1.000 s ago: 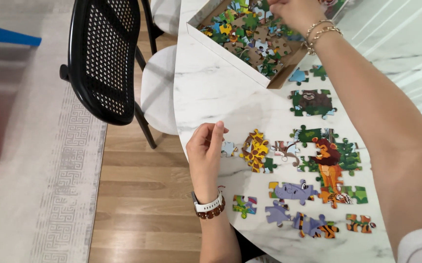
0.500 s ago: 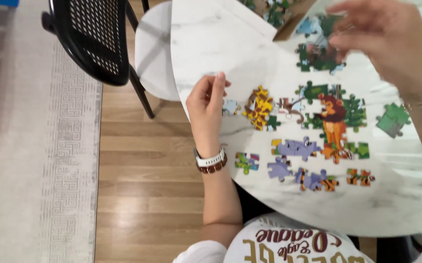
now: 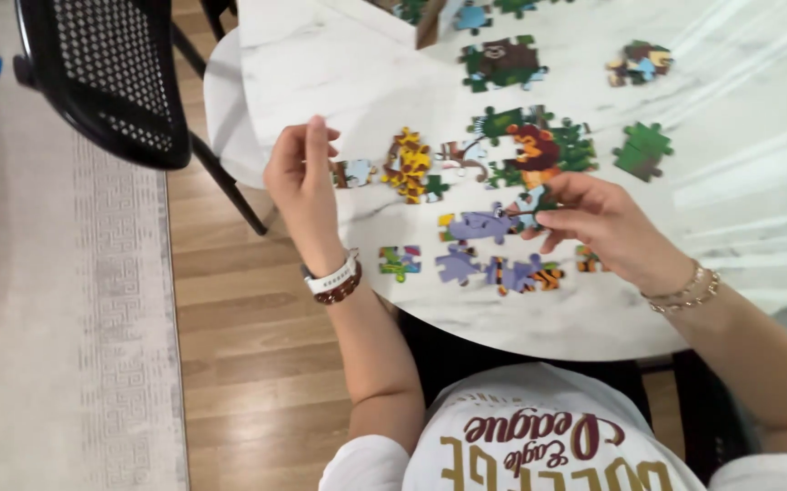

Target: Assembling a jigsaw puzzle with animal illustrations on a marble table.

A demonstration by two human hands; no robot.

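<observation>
Head view: right hand (image 3: 598,223) pinches a small blue-green puzzle piece (image 3: 531,202) in its fingertips, just above the purple hippo cluster (image 3: 480,225) on the marble table (image 3: 366,73). Step looks like fitting; next calls for rotating the tabs to match. Left hand (image 3: 302,177) rests curled at the table edge beside a pale piece (image 3: 350,173), holding nothing visible. Box (image 3: 430,18) is cut off at top; held piece partly hidden.

We see the right hand (image 3: 593,223) pinching a small puzzle piece (image 3: 531,202) beside the purple hippo cluster (image 3: 480,225) on the marble table (image 3: 593,300) (left hand (image 3: 302,182) resting curled at its edge, near the yellow giraffe cluster (image 3: 410,164)).
</observation>
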